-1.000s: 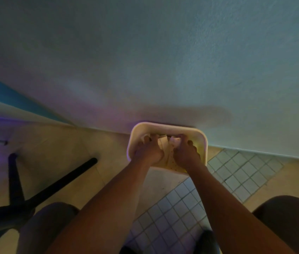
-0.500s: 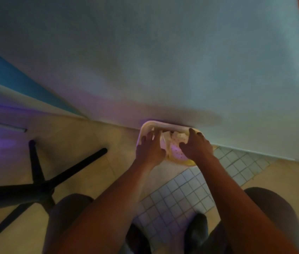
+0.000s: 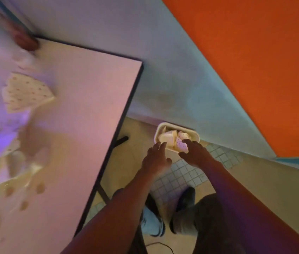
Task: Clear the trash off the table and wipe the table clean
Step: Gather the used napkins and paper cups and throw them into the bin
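Two bare hands reach down toward a pale bin (image 3: 194, 135) that stands on the floor against the wall. In the head view, the left hand (image 3: 155, 159) hangs with its fingers loosely spread and straight, the tips just short of the bin's near rim, holding nothing. The right hand (image 3: 194, 152) is beside it, fingers relaxed and slightly apart, with the fingertips (image 3: 187, 142) over the bin's near edge; whether they touch the paper below cannot be told. Just beyond the fingers, inside the bin, lies crumpled trash (image 3: 170, 137): pale paper pieces and a dotted scrap (image 3: 180, 143) right under the right fingertips.

Well to the left of the left hand stands the table (image 3: 82, 116), its dark edge running down toward the left forearm. On its top, far from both hands, lies a dotted napkin (image 3: 26, 92), and nearer the person more pale wrappers (image 3: 11, 162), blurred. Brownish spots (image 3: 24, 205) mark the tabletop below them. A dark reddish object (image 3: 24, 40) sits at the far corner, too blurred to name.

Below the wrists are white floor tiles (image 3: 181, 173) and shoes (image 3: 185, 197). An orange panel (image 3: 254, 61) covers the wall beyond the right hand. No writing or brand can be read anywhere.
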Motion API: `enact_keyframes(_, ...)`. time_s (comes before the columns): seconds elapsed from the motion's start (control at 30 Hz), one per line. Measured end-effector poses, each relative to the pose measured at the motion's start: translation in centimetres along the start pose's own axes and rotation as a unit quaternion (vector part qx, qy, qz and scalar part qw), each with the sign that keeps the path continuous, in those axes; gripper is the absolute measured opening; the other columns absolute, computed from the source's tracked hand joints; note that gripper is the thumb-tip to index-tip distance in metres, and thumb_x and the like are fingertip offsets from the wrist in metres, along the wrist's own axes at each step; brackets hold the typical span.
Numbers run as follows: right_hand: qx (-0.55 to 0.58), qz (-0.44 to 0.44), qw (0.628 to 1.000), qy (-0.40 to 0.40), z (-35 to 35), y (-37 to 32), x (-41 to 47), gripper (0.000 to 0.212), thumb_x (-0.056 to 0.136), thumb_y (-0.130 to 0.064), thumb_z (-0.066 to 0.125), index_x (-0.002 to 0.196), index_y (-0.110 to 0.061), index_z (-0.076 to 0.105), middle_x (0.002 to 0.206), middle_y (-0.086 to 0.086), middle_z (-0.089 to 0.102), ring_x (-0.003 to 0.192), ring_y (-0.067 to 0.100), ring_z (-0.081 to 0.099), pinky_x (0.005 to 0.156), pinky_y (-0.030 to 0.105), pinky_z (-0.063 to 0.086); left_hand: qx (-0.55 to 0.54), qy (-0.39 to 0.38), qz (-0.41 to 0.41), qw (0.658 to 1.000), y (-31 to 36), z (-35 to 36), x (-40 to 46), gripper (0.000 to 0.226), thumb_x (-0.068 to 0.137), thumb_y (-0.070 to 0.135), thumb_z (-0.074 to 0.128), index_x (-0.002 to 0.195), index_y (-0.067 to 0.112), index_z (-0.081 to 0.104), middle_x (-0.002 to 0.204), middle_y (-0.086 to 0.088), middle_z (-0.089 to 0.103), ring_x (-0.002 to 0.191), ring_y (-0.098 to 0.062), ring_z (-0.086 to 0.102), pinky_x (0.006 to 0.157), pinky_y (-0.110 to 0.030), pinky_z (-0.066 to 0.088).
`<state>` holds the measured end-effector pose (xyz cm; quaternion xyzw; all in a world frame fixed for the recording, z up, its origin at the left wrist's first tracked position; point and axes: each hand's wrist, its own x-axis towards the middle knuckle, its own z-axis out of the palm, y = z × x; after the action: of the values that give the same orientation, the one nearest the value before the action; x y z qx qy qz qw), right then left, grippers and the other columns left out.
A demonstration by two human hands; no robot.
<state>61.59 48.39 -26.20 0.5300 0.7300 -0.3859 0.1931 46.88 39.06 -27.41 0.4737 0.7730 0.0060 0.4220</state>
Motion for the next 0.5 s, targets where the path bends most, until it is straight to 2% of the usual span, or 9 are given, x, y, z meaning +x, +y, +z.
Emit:
enact_keyframes(0.17,0.072,-0.032,0.996,0.038,-4.2,-4.4,-7.9,0.058,0.091,-0.036,0.066,0.144,-0.023,0.047,0.144,0.009,0.051,0.128,0.028,0.053,0.100,0.036,0.043,-0.034,0.019,0.045,0.998,2.7,-4.1,-8.9,0.076,0.095,0.033,0.058,0.159,0.024,0.019,0.166,-0.004,0.019,0.148,-0.029,0.028,0.114,-0.044,0.036)
enact_keyframes(0.3,0.142,-0.059,0.985,0.073,-6.2,-8.2,-14.1,0.048,0.090,-0.029,0.069,0.136,-0.022,0.056,0.134,0.008,0.060,0.113,0.025,0.061,0.089,0.030,0.044,-0.069,0.056,0.053,0.995,3.4,-8.0,-15.6,0.077,0.093,0.031,0.059,0.159,0.024,0.020,0.166,-0.005,0.019,0.146,-0.031,0.032,0.113,-0.046,0.039)
enact_keyframes(0.4,0.150,-0.083,0.982,0.080,-7.0,-10.9,-17.6,0.042,0.092,-0.024,0.068,0.132,-0.020,0.058,0.126,0.008,0.063,0.108,0.024,0.063,0.089,0.032,0.047,-0.086,0.085,0.044,0.992,3.0,-10.8,-19.8,0.075,0.092,0.030,0.060,0.157,0.024,0.023,0.164,-0.005,0.022,0.143,-0.032,0.035,0.112,-0.045,0.039)
enact_keyframes(0.5,0.152,-0.109,0.979,0.081,-7.7,-13.8,-19.6,0.038,0.091,-0.015,0.069,0.128,-0.015,0.061,0.120,0.012,0.064,0.105,0.028,0.064,0.087,0.029,0.045,-0.106,0.121,0.038,0.986,2.0,-13.3,-23.4,0.072,0.092,0.028,0.058,0.157,0.020,0.027,0.161,-0.009,0.028,0.141,-0.033,0.038,0.113,-0.041,0.037)
